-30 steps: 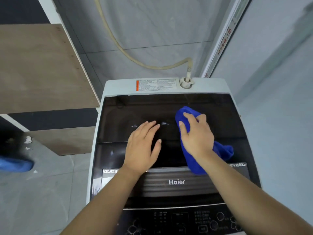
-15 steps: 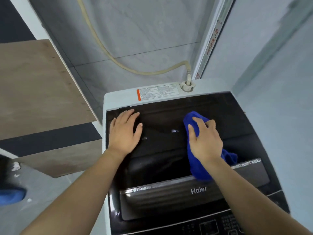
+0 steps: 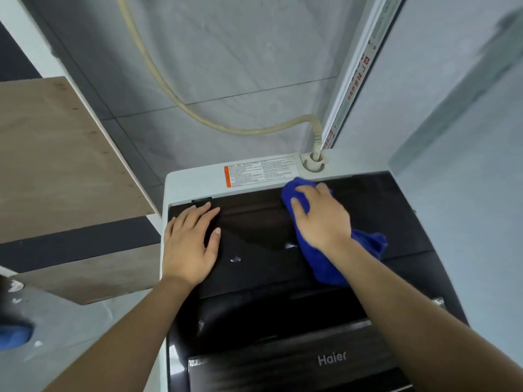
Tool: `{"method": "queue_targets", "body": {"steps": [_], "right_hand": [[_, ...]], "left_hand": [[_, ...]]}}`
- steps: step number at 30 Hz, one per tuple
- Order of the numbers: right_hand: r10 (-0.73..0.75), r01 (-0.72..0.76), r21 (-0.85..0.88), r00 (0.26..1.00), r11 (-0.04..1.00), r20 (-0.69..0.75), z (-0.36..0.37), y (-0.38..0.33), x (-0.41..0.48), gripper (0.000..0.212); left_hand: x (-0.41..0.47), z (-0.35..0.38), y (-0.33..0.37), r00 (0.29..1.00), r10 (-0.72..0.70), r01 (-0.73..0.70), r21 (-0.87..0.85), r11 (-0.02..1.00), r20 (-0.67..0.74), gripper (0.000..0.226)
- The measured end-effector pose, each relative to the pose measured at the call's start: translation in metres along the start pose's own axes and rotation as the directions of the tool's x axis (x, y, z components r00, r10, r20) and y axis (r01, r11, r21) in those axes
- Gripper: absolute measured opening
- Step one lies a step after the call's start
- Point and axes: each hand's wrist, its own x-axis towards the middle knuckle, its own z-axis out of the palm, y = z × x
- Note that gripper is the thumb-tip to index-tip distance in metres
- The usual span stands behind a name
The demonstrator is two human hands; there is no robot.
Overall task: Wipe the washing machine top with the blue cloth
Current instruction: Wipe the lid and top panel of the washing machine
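Note:
The washing machine top point(image 3: 263, 230) is a dark glossy lid in a white frame. My right hand point(image 3: 319, 219) presses the blue cloth point(image 3: 325, 264) flat against the lid's far edge, just below the white rear panel. The cloth's front tip reaches the panel and its loose end trails behind my wrist. My left hand point(image 3: 191, 241) lies flat with fingers spread on the lid's far left corner, holding nothing.
A beige hose point(image 3: 181, 100) runs down the tiled wall into an inlet fitting point(image 3: 314, 161) at the machine's rear right. A warning label point(image 3: 259, 172) sits on the rear panel. A wooden board point(image 3: 56, 154) stands to the left. A blue object point(image 3: 12, 336) lies on the floor.
My right hand has pushed the cloth from the lid's middle to its far edge. My left hand slid from the centre to the far left corner. The view has come closer.

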Motion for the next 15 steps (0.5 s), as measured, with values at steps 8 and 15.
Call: {"method": "queue_targets", "body": {"steps": [8, 15], "right_hand": [[0.084, -0.085, -0.011, 0.995, 0.996, -0.059, -0.008, 0.030, -0.002, 0.043], [-0.113, 0.113, -0.009, 0.994, 0.994, 0.009, 0.008, -0.013, 0.010, 0.040]], "left_hand": [[0.002, 0.001, 0.005, 1.000, -0.007, 0.007, 0.021, 1.000, -0.003, 0.048], [0.001, 0.000, 0.003, 1.000, -0.016, 0.017, 0.019, 1.000, -0.022, 0.047]]}}
